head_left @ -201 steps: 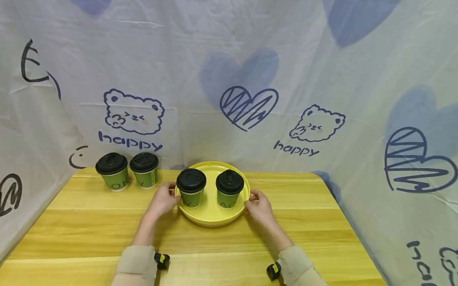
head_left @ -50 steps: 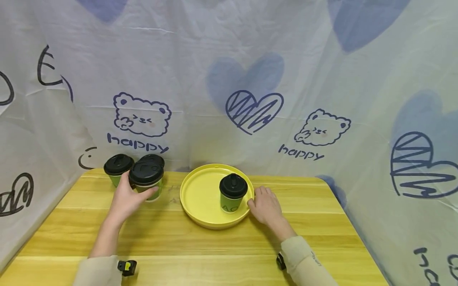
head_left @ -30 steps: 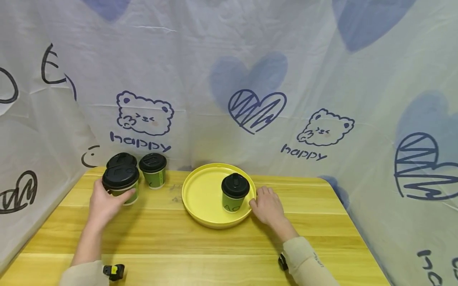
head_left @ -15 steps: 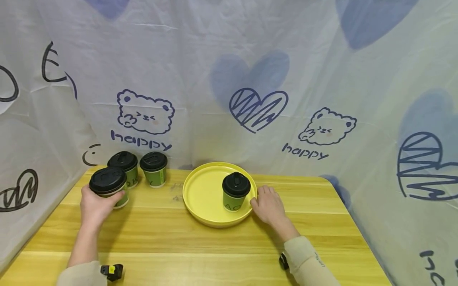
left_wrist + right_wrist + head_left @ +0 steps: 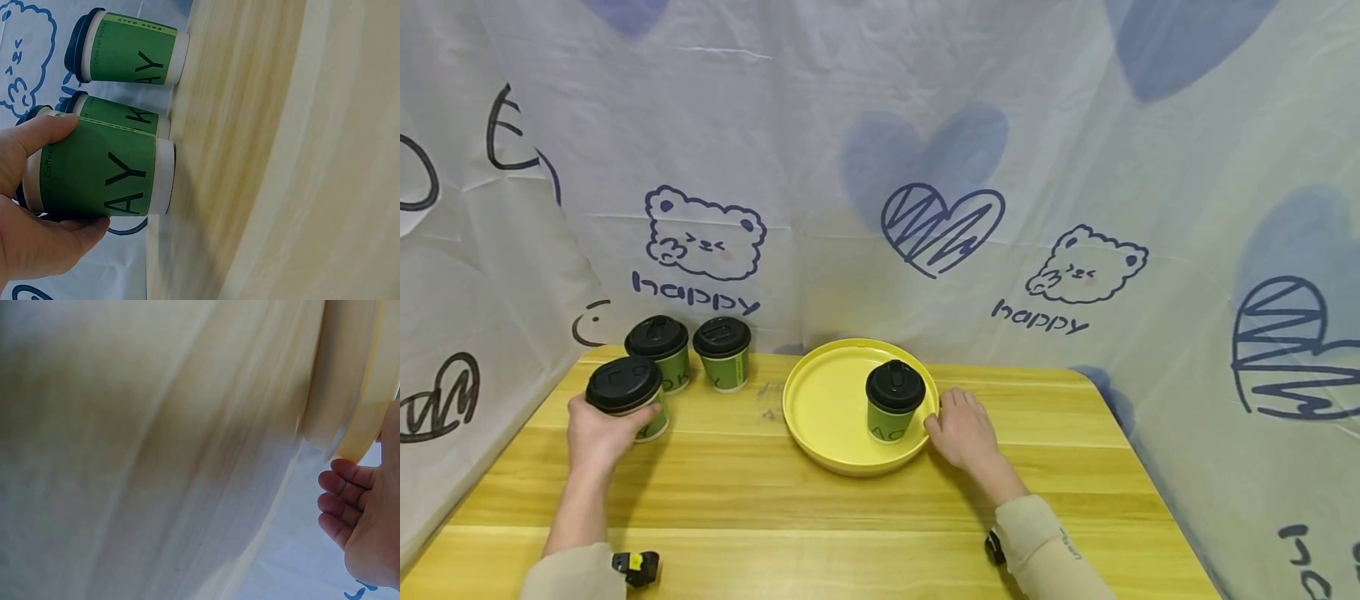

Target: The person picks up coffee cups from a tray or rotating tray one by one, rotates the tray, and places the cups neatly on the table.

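My left hand (image 5: 597,435) grips a green paper coffee cup (image 5: 100,172) with a black lid, thumb on one side and fingers on the other. The cup is upright in front of two similar lidded cups, its base at the tabletop; I cannot tell whether it touches. One of those, the OK cup (image 5: 676,372), is partly hidden behind it; the other cup (image 5: 727,372) stands to its right. My right hand (image 5: 964,429) pinches the right rim of a round yellow tray (image 5: 820,408), fingertips (image 5: 344,467) against its outside. A lidded cup (image 5: 889,422) stands on the tray's right side.
The wooden table (image 5: 790,533) has its back edge against a white curtain (image 5: 820,208) printed with hearts and bears. More curtain hangs along the left and right sides. Small black cameras (image 5: 636,568) sit at both wrists.
My left hand has taken a cup from the tray's left side and carried it left past the two back cups, then slightly down. My right hand has stayed at the tray's rim.
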Available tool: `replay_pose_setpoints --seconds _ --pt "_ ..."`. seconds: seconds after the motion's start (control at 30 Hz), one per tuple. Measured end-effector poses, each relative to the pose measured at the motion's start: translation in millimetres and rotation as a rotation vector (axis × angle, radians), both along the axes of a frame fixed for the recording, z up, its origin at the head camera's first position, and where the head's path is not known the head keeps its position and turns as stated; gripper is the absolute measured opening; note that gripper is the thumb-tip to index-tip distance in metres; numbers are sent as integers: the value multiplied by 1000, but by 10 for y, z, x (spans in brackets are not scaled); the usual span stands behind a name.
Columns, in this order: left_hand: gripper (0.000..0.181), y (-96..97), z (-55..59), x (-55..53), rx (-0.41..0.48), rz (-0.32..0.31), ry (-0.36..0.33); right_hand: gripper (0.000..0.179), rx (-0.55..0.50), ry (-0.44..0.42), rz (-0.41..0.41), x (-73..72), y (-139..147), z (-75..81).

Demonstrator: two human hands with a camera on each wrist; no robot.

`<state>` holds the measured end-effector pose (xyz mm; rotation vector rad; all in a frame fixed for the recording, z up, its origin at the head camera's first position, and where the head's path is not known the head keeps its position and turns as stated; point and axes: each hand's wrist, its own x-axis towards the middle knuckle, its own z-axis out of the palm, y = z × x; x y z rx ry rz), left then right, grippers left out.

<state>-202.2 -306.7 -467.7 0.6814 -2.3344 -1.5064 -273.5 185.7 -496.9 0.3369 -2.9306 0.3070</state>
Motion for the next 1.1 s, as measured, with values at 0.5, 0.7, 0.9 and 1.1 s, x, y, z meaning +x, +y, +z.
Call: replay_pose_setpoints --seconds 0.5,0.7,0.9,1.1 --pt "104 6 -1 -1 3 -21 -10 28 1 16 5 3 -4 -15" --pt "106 22 25 0 39 -29 5 28 -1 10 0 11 2 -4" --pt "116 65 107 32 55 1 33 30 -4 7 0 5 -5 -3" --pt "119 143 210 74 -33 30 79 30 -7 15 -1 -2 -6 -14"
